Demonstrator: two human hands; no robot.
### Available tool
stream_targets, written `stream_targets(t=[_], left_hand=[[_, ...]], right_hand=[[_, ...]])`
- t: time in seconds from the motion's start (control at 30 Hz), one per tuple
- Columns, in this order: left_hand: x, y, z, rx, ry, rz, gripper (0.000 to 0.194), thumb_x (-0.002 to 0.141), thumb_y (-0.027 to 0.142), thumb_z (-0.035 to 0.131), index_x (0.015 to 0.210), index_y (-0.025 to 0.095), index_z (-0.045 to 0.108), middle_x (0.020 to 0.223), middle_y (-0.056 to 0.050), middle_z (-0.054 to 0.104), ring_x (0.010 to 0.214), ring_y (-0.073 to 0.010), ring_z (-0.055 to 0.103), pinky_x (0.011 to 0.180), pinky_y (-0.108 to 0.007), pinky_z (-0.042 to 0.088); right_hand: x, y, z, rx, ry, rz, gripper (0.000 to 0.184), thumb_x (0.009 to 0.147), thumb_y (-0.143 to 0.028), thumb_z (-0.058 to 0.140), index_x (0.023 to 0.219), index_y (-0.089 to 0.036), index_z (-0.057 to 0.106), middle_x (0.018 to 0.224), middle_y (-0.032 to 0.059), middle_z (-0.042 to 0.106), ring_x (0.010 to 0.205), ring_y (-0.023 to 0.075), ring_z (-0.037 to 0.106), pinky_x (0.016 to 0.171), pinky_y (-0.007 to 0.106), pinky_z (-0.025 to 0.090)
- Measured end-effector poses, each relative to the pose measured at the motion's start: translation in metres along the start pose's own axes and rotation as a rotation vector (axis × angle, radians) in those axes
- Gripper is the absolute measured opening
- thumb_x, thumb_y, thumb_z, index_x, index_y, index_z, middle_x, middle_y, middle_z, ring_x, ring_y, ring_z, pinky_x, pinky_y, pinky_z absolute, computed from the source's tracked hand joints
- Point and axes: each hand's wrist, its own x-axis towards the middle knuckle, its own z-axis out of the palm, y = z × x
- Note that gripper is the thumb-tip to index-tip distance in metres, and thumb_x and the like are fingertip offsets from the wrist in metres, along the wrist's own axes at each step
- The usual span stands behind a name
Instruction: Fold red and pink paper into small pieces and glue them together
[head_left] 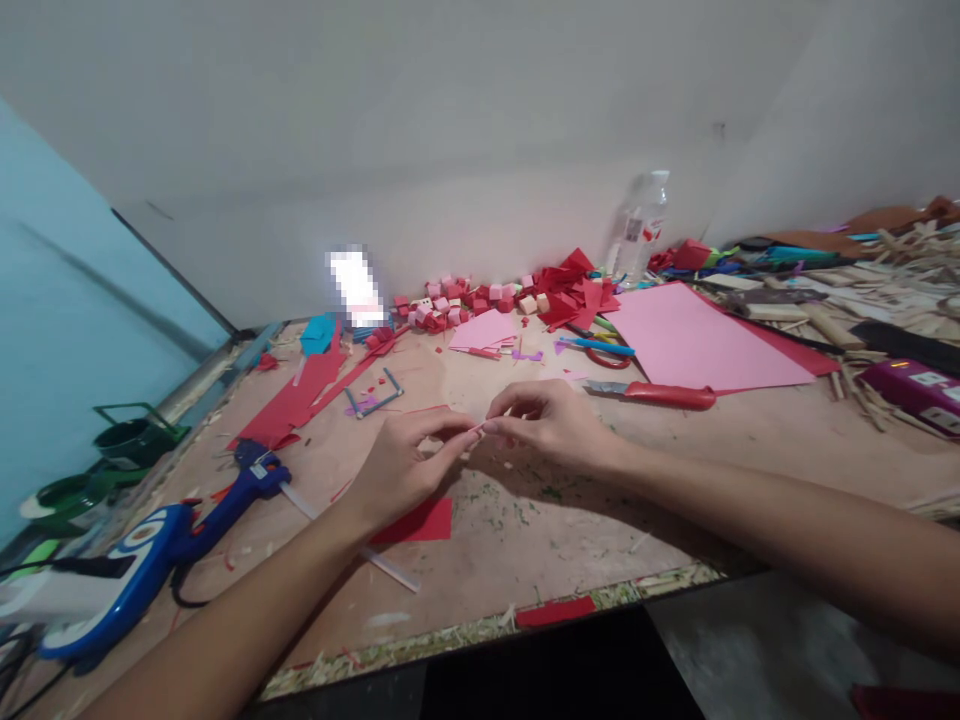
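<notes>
My left hand [401, 465] and my right hand [551, 420] meet over the middle of the worktable [675, 480]. Their fingertips are pinched together on a tiny pale piece [478, 428], too small to make out. A red paper piece [421, 521] lies flat just under my left wrist. A clear glue stick [390, 568] lies beside it. A blue glue gun [232, 495] rests to the left of my left forearm.
A red-handled utility knife [652, 394] and scissors [600, 348] lie beyond my right hand. A pink sheet [697, 340], red paper scraps [574, 290], small pink and red cubes [457, 300] and a plastic bottle [639, 232] sit toward the wall. Wooden sticks [885, 290] crowd the right side.
</notes>
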Motion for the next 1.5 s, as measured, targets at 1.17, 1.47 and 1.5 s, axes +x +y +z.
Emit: stream_targets(t=[1.17, 1.47, 1.5], left_hand=[[0.000, -0.004, -0.001, -0.392, -0.027, -0.125, 0.006, 0.082, 0.016, 0.081, 0.081, 0.021, 0.084, 0.084, -0.005, 0.082, 0.077, -0.0188, 0.075, 0.072, -0.028, 0.058], [0.005, 0.004, -0.006, -0.318, 0.330, -0.317, 0.011, 0.085, 0.022, 0.071, 0.076, 0.018, 0.075, 0.067, -0.001, 0.074, 0.063, -0.0154, 0.069, 0.064, -0.025, 0.057], [0.005, 0.006, -0.005, -0.301, 0.371, -0.309, 0.011, 0.086, 0.021, 0.071, 0.076, 0.018, 0.075, 0.067, 0.000, 0.073, 0.063, -0.0151, 0.069, 0.065, -0.024, 0.057]], right_hand=[[-0.011, 0.001, -0.004, -0.394, -0.003, -0.533, 0.024, 0.098, -0.034, 0.062, 0.079, -0.021, 0.069, 0.072, 0.0034, 0.072, 0.062, 0.0134, 0.061, 0.058, 0.026, 0.043], [-0.011, -0.017, -0.005, -0.038, -0.110, -0.155, 0.028, 0.092, -0.032, 0.071, 0.116, -0.019, 0.073, 0.100, 0.0059, 0.077, 0.076, 0.0158, 0.068, 0.067, 0.028, 0.053], [-0.010, -0.016, -0.005, -0.007, -0.107, -0.142, 0.031, 0.090, -0.034, 0.073, 0.118, -0.019, 0.071, 0.102, 0.0064, 0.077, 0.076, 0.0159, 0.069, 0.067, 0.029, 0.053]])
